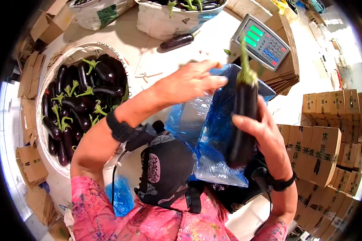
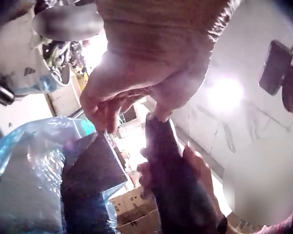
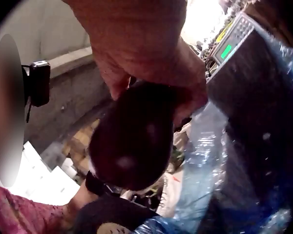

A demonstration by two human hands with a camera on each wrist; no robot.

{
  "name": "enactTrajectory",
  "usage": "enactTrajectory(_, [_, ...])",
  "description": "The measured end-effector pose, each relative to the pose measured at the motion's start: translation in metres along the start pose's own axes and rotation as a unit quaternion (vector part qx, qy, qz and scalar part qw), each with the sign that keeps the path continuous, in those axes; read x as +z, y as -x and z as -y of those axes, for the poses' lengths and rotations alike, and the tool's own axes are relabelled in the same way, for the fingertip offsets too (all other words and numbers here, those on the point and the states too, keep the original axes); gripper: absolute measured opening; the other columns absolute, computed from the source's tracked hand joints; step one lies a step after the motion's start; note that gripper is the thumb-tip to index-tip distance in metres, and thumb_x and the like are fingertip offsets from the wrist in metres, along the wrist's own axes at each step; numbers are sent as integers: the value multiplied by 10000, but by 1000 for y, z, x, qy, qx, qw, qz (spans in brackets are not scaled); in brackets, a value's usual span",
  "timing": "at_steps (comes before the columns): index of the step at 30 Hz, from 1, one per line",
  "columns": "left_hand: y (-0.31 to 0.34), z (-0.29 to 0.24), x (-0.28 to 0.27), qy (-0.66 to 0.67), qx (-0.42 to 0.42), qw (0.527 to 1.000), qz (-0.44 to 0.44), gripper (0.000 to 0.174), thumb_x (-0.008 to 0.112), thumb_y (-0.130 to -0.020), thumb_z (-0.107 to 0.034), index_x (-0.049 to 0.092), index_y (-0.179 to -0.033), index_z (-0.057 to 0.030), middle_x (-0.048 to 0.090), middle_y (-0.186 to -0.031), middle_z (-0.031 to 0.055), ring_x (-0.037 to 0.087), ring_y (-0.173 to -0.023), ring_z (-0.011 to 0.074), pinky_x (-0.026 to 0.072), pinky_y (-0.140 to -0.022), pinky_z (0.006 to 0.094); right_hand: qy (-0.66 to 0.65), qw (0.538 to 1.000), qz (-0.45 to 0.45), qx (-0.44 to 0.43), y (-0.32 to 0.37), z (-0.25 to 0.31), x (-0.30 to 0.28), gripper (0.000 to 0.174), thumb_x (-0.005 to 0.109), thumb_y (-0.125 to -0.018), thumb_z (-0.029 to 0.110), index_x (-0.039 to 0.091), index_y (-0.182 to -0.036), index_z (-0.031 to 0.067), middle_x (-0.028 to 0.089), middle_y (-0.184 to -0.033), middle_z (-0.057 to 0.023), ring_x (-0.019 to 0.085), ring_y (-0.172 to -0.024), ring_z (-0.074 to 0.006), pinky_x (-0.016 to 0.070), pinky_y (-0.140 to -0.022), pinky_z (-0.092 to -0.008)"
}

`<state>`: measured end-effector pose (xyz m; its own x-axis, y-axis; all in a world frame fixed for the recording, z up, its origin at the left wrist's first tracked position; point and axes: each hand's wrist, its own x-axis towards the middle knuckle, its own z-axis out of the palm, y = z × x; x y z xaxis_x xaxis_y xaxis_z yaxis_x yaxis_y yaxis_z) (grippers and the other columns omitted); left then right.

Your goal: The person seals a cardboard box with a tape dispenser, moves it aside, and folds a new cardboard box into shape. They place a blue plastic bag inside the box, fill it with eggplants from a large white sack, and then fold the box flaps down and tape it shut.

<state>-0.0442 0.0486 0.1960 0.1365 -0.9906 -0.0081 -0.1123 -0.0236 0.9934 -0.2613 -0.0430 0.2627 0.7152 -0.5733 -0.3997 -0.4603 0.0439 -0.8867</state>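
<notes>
A large dark eggplant (image 1: 245, 116) with a green stem stands nearly upright, gripped by my right hand (image 1: 265, 132), its thumb across the near side. In the right wrist view the rounded end of the eggplant (image 3: 129, 141) fills the middle, below the hand (image 3: 146, 53). My left hand (image 1: 193, 80) reaches over a blue plastic bag (image 1: 189, 120), fingers extended and spread. In the left wrist view its thumb and fingers are apart, fingertips right at the bag's upper edge. The bag (image 2: 34, 170) gapes beneath both hands, close in front of my body.
A white basket (image 1: 44, 148) full of eggplants stands on the left. Two white sacks (image 1: 161, 24) are at the back, a single eggplant (image 1: 177, 42) lying before them. A digital scale (image 1: 261, 42) sits back right beside flattened cardboard (image 1: 287, 80). Stacked cartons (image 1: 313, 148) line the right.
</notes>
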Motion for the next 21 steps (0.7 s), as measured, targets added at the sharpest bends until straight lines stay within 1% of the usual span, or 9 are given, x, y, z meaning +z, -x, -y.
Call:
enactTrajectory(2, [17,18,-17,143,-118,982,39,453,546,-1019,-334,550,-1338,-12,677,-1065,111,661,-959,168,519,-799,267,22,989,14,145,24,10,-14,796,761,-774,347,476,-1428,-7,565,-1169,-60,531,-1081,-135,412,-950,-258])
enactTrajectory(4, [40,42,-30,134,-144,980,-26,413,555,-1016,-301,563,-1322,-23,677,-1040,105,657,-932,138,514,-749,224,45,976,18,214,39,8,-19,886,764,-760,406,435,-1474,-4,559,-1226,-74,530,-1108,-143,399,-967,-249])
enactTrajectory(5, [54,51,-37,154,-164,972,-60,403,560,-1012,-286,567,-1313,-18,679,-1034,103,654,-923,133,511,-744,215,93,979,33,179,38,-11,-31,769,782,-773,458,508,-1336,11,596,-1072,-89,572,-976,-178,463,-868,-302])
enactTrajectory(8, [99,65,-55,200,-201,949,-139,373,570,-1001,-251,579,-1289,-14,677,-1022,98,645,-893,122,506,-737,204,157,966,40,202,34,-43,-39,736,721,-819,506,523,-1298,-16,640,-1080,-175,623,-948,-239,484,-852,-338])
enactTrajectory(11, [136,80,-59,240,-208,928,-192,344,578,-991,-226,589,-1263,-16,667,-1018,97,637,-871,122,504,-738,203,264,947,43,180,-2,-95,-41,689,635,-867,552,536,-1226,-28,648,-1028,-226,627,-963,-311,475,-859,-382])
enactTrajectory(13, [166,76,-59,255,-216,911,-241,308,586,-981,-197,595,-1227,-11,657,-1008,95,633,-856,135,509,-739,217,284,944,23,168,-37,-141,-30,681,624,-896,520,486,-1290,-18,650,-1101,-241,620,-1068,-329,466,-929,-382])
enactTrajectory(18, [243,77,-64,50,-230,924,-303,284,570,-984,-188,629,-1192,-4,685,-1099,71,652,-929,121,520,-767,252,243,966,28,79,-100,-245,19,661,618,-913,477,437,-1342,7,631,-1170,-237,600,-1150,-343,446,-996,-381])
enactTrajectory(20, [272,83,-77,-5,-228,884,-408,254,592,-967,-165,654,-1167,-21,683,-1085,51,646,-908,116,516,-759,254,205,973,66,88,-102,-288,18,624,615,-913,452,451,-1322,11,631,-1161,-224,601,-1135,-335,450,-983,-381])
enactTrajectory(21, [292,99,-91,-120,-216,852,-462,235,616,-940,-137,672,-1149,-44,675,-1074,44,644,-897,125,522,-766,272,197,973,77,95,-100,-303,16,605,613,-912,439,458,-1312,13,631,-1156,-218,602,-1128,-331,452,-977,-381])
